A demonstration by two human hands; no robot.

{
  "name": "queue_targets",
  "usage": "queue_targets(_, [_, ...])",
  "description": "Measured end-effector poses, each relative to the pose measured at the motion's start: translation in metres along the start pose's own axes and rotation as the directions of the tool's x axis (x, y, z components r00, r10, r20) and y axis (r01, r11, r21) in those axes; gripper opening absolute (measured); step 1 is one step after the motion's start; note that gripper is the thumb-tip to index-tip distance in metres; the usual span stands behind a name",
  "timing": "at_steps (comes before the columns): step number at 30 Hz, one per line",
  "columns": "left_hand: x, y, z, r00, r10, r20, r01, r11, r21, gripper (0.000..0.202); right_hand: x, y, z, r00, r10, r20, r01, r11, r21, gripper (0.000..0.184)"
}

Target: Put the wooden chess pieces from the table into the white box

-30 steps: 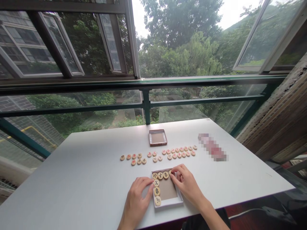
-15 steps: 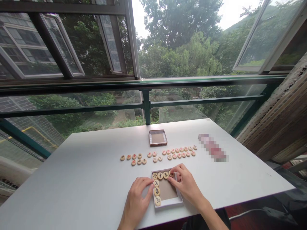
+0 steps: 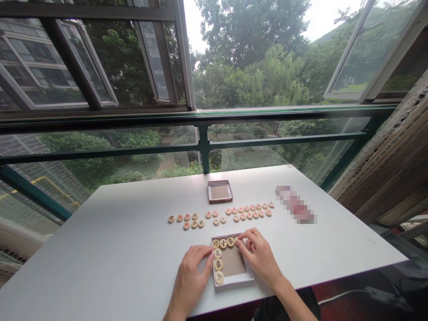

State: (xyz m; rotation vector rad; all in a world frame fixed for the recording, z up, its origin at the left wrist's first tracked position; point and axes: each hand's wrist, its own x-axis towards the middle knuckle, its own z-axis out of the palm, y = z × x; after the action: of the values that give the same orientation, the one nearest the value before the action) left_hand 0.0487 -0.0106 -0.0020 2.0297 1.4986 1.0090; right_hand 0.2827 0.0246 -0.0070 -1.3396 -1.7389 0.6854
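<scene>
An open shallow box point(image 3: 234, 280) lies near the table's front edge, with Chinese chess pieces lined along its far and left sides. Among them are a piece point(image 3: 216, 243) in the far left corner and another point(image 3: 219, 277) at the near left. My right hand point(image 3: 261, 256) is closed, thumb and fingertips on a chess piece point(image 3: 237, 240) in the far right corner, mostly covered by the fingers. My left hand point(image 3: 192, 274) rests at the box's left wall, its thumb and forefinger closed against the rim beside the piece marked like an X point(image 3: 217, 253).
Beyond the box, several loose chess pieces point(image 3: 249, 216) with red or black characters lie in rough rows. The box lid point(image 3: 220, 191) sits farther back, hollow side up. A blurred-out item point(image 3: 294, 204) lies at the right. Behind the white table point(image 3: 110, 249) runs a green railing point(image 3: 203, 149).
My right fingers have shifted slightly over the far right corner piece, and the thumb now lies closer to it. The left hand stays at the box's wall.
</scene>
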Motion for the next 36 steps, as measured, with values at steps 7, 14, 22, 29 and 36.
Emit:
queue_targets(7, [0.000,0.003,-0.002,0.999,-0.037,0.020,0.037,0.999,-0.027,0.020,0.006,0.006,-0.023,0.996,-0.032,0.080,0.030,0.999,0.026,0.021])
queue_targets(14, [-0.002,-0.008,0.004,0.999,-0.044,-0.024,0.045,0.998,0.045,0.023,0.004,0.015,-0.029,0.998,-0.058,-0.004,0.057,0.998,-0.037,0.020])
queue_targets(22, [0.008,-0.021,0.007,0.985,-0.080,-0.155,0.119,0.957,0.265,0.045,0.002,0.016,-0.025,0.998,-0.054,-0.015,0.054,0.998,-0.027,0.018])
queue_targets(29, [0.031,-0.030,-0.002,0.989,-0.098,-0.108,0.134,0.900,0.415,0.050,0.003,0.019,-0.026,0.999,-0.054,-0.007,0.054,0.999,-0.008,0.018])
queue_targets(36, [0.031,-0.024,0.006,0.986,-0.140,-0.091,0.167,0.801,0.575,0.051,0.003,0.019,-0.027,0.999,-0.052,-0.011,0.052,0.999,0.009,0.018])
